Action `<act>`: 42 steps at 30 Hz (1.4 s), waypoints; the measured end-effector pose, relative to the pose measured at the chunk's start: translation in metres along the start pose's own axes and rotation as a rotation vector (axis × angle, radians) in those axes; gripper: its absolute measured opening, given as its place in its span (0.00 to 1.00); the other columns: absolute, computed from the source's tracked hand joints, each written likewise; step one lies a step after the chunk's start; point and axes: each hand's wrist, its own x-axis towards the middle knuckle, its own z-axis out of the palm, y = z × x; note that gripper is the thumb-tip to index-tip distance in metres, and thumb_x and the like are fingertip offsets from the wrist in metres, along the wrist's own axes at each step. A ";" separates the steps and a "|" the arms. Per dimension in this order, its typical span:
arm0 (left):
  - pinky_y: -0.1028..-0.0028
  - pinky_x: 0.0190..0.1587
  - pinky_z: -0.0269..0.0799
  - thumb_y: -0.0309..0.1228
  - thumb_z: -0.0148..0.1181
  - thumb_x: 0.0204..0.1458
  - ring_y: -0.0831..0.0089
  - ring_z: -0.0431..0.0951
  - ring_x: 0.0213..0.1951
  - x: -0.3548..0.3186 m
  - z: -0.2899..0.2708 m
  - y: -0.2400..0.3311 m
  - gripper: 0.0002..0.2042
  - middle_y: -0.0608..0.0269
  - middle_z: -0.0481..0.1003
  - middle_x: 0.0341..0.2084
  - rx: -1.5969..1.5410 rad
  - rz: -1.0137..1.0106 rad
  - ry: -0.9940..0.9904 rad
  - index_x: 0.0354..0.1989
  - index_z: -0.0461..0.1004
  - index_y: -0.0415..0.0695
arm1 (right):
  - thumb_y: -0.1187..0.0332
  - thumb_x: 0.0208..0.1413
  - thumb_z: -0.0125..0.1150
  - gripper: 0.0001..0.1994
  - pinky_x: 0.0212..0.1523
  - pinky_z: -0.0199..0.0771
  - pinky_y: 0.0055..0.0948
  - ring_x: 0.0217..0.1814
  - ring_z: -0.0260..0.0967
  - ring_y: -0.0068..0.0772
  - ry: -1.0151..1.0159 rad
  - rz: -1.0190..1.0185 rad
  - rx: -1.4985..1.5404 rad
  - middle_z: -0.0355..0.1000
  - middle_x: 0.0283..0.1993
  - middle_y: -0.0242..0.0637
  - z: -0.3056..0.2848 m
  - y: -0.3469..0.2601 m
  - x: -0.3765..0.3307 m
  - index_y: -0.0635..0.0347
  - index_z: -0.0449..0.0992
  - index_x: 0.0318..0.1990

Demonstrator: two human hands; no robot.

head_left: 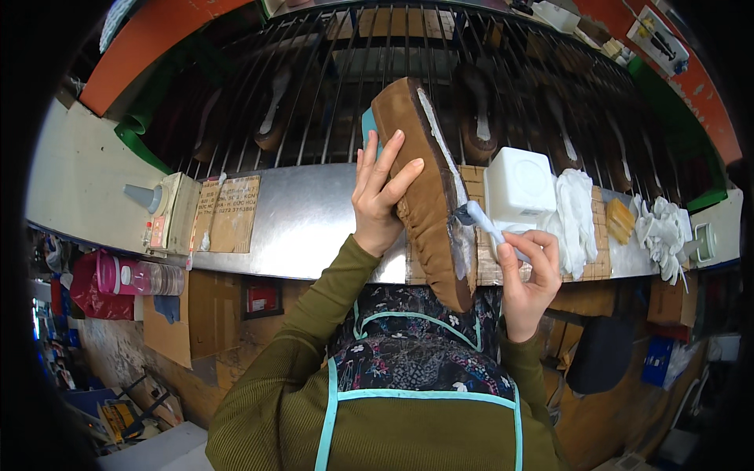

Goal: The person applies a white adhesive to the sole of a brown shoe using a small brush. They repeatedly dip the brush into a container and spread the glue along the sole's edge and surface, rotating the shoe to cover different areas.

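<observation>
My left hand (379, 196) grips a brown suede shoe upper (420, 188) on its last, holding it tilted with the bottom edge facing right. White glue coats that bottom edge. My right hand (528, 271) holds a small brush (481, 220) with a white handle, its dark tip touching the glued edge near the toe end. Both hands are over the front of a metal bench (306, 220).
A white square container (518, 186) and white rags (577, 216) sit on the bench right of the shoe. More white scraps (661, 228) lie further right. A wire rack (338, 86) behind holds several dark shoes. A grey cone-tipped dispenser (161, 206) stands at left.
</observation>
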 end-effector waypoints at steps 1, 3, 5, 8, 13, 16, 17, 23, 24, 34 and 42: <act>0.45 0.63 0.52 0.32 0.71 0.39 0.43 0.58 0.64 0.000 0.000 0.000 0.28 0.58 0.64 0.62 0.000 -0.001 0.001 0.52 0.71 0.60 | 0.75 0.50 0.66 0.06 0.26 0.62 0.17 0.30 0.61 0.18 -0.031 0.002 0.013 0.65 0.35 0.32 0.001 0.001 0.003 0.64 0.80 0.37; 0.45 0.63 0.53 0.32 0.71 0.39 0.43 0.58 0.64 0.002 0.000 -0.001 0.28 0.57 0.64 0.62 0.002 -0.003 0.001 0.53 0.71 0.60 | 0.75 0.50 0.66 0.06 0.26 0.61 0.17 0.30 0.61 0.18 -0.093 0.006 0.040 0.65 0.35 0.32 0.000 0.004 0.009 0.65 0.80 0.36; 0.45 0.63 0.53 0.31 0.72 0.38 0.43 0.58 0.64 0.006 0.000 0.000 0.29 0.58 0.64 0.62 -0.018 -0.017 -0.013 0.53 0.71 0.60 | 0.75 0.50 0.66 0.06 0.26 0.61 0.17 0.29 0.60 0.17 -0.169 0.013 0.058 0.66 0.34 0.31 -0.006 0.006 0.015 0.65 0.80 0.36; 0.45 0.63 0.54 0.30 0.72 0.37 0.42 0.58 0.64 0.015 0.002 -0.005 0.30 0.60 0.64 0.62 -0.031 -0.026 -0.029 0.53 0.70 0.59 | 0.75 0.50 0.66 0.06 0.27 0.61 0.17 0.28 0.60 0.17 -0.233 0.001 0.089 0.66 0.33 0.31 -0.012 0.010 0.022 0.66 0.80 0.36; 0.44 0.62 0.55 0.27 0.72 0.36 0.42 0.59 0.63 0.024 0.003 -0.009 0.31 0.62 0.64 0.62 -0.011 -0.053 -0.050 0.53 0.70 0.59 | 0.75 0.49 0.67 0.07 0.27 0.61 0.17 0.29 0.61 0.18 -0.289 -0.030 0.134 0.66 0.34 0.31 -0.020 0.016 0.026 0.66 0.80 0.35; 0.47 0.63 0.56 0.28 0.71 0.38 0.43 0.60 0.63 0.031 0.003 -0.011 0.30 0.61 0.64 0.62 -0.001 -0.062 -0.061 0.54 0.70 0.57 | 0.75 0.49 0.67 0.07 0.28 0.61 0.17 0.30 0.62 0.18 -0.306 -0.040 0.169 0.66 0.35 0.32 -0.024 0.014 0.027 0.66 0.80 0.36; 0.49 0.63 0.55 0.30 0.71 0.39 0.44 0.60 0.63 0.034 0.002 -0.012 0.28 0.58 0.64 0.62 0.015 -0.058 -0.072 0.53 0.70 0.54 | 0.75 0.49 0.67 0.07 0.29 0.62 0.17 0.31 0.62 0.18 -0.312 -0.051 0.171 0.66 0.35 0.32 -0.025 0.014 0.028 0.66 0.80 0.36; 0.55 0.64 0.57 0.30 0.70 0.42 0.50 0.62 0.63 0.050 -0.003 -0.005 0.27 0.56 0.65 0.61 -0.036 -0.137 -0.121 0.54 0.70 0.51 | 0.76 0.48 0.67 0.07 0.30 0.62 0.18 0.31 0.62 0.19 -0.319 -0.115 0.188 0.66 0.35 0.32 -0.026 0.003 0.040 0.67 0.80 0.35; 0.57 0.64 0.57 0.29 0.70 0.42 0.51 0.63 0.63 0.053 -0.004 -0.004 0.27 0.56 0.65 0.61 -0.065 -0.150 -0.128 0.54 0.69 0.51 | 0.76 0.48 0.67 0.07 0.30 0.62 0.18 0.31 0.62 0.19 -0.322 -0.135 0.186 0.66 0.35 0.33 -0.027 0.001 0.044 0.67 0.80 0.35; 0.70 0.58 0.67 0.22 0.68 0.42 0.65 0.71 0.56 0.065 -0.013 0.009 0.29 0.51 0.67 0.58 -0.436 -0.283 -0.208 0.56 0.67 0.47 | 0.74 0.46 0.69 0.08 0.30 0.62 0.19 0.31 0.62 0.20 -0.380 -0.381 0.177 0.67 0.34 0.34 -0.020 -0.025 0.085 0.66 0.81 0.35; 0.70 0.53 0.71 0.21 0.75 0.30 0.70 0.75 0.50 0.065 -0.031 0.020 0.41 0.58 0.75 0.47 -0.574 -0.425 -0.413 0.58 0.62 0.46 | 0.73 0.46 0.70 0.08 0.28 0.62 0.17 0.30 0.63 0.19 -0.434 -0.512 0.259 0.67 0.35 0.34 0.000 -0.051 0.114 0.65 0.81 0.35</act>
